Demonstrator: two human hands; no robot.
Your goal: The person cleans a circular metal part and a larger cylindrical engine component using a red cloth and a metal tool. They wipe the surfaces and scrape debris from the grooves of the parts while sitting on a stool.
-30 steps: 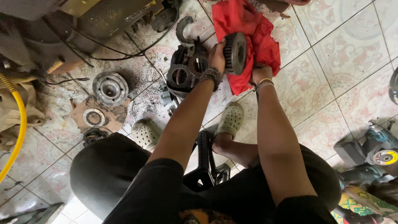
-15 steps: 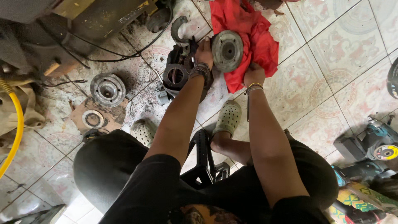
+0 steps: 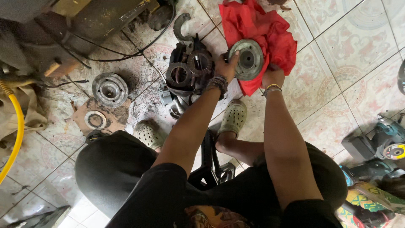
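While I watch the head view, left hand [image 3: 226, 66] grips the round grey metal disc [image 3: 247, 59] at its left rim, thumb across the face, fingers behind. Disc faces up toward the camera, centre bore visible, held above the tiled floor [image 3: 337, 55]. Right hand [image 3: 273, 76] sits under the disc's lower right edge, clenched into the red rag [image 3: 263, 29]; rag is bunched behind and around the disc, touching it. I can't see the right fingers, they're buried in cloth.

Both wrists carry bead or band bracelets. Person is seated on a black stool [image 3: 209, 162], feet in pale green perforated clogs [image 3: 233, 118].

Surroundings:
- dark greasy housing [image 3: 187, 71] with two ring openings, just beside the left hand, on the floor
- grey flanged hub [image 3: 110, 89] further left, well apart from the hands
- flat ring [image 3: 95, 120] lying on a cardboard scrap [image 3: 107, 116], below the hub
- curved metal piece [image 3: 182, 23] above the housing
- yellow hose [image 3: 19, 126] along the left edge
- angle grinder [image 3: 386, 141] with yellow disc at the right edge, well away from the work

Floor around the housing is black with grime.
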